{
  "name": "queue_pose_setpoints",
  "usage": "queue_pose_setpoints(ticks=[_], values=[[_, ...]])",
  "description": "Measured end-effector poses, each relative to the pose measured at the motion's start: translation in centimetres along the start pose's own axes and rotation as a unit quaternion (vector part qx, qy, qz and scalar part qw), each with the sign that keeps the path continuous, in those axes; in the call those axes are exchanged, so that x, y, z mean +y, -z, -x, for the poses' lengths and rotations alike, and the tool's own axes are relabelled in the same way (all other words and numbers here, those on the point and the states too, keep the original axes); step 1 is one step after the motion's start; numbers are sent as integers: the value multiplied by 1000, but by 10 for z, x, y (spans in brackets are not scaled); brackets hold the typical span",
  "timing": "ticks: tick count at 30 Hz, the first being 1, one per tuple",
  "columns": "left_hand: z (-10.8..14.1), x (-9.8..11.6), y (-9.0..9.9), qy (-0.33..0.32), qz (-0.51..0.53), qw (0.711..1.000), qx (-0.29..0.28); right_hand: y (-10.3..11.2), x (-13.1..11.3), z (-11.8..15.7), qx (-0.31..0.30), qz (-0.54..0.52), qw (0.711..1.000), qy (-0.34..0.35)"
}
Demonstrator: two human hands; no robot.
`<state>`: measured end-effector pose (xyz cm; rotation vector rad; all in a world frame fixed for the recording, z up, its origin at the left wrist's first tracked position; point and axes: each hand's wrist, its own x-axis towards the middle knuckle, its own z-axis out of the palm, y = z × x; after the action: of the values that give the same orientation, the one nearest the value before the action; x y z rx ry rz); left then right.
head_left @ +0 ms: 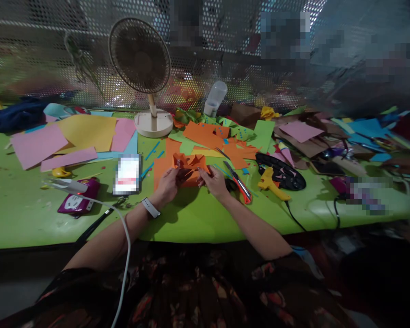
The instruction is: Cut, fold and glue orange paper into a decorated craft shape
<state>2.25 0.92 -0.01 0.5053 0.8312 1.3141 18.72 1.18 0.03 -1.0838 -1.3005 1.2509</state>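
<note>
Between my two hands is a folded orange paper piece (192,162) with a jagged upper edge, held just above the green table. My left hand (167,186) grips its left side, fingers closed on the paper. On the right side, my right hand (213,182) pinches the same piece between thumb and fingers. Flat orange paper (160,169) lies under and left of it. A utility knife (239,184) with an orange-red handle rests right of my right hand. Farther right sits a yellow glue gun (272,184), beside a black oval tray (285,171).
A round fan (153,124) stands behind my hands. At left are a phone (127,174), a purple power strip (79,197) and pink paper sheets (39,145). A white cable (125,255) crosses my left forearm. Orange scraps (205,133) and a clear bottle (216,98) lie toward the back.
</note>
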Motion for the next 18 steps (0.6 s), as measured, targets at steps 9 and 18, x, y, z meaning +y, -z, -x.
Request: queue_pose_setpoints(ticks=[9, 18], values=[[2, 9, -4, -44, -24, 999, -17, 2, -5, -4, 7, -45, 998, -40], [-4, 7, 1, -52, -27, 996, -67, 6, -8, -5, 33, -52, 998, -33]])
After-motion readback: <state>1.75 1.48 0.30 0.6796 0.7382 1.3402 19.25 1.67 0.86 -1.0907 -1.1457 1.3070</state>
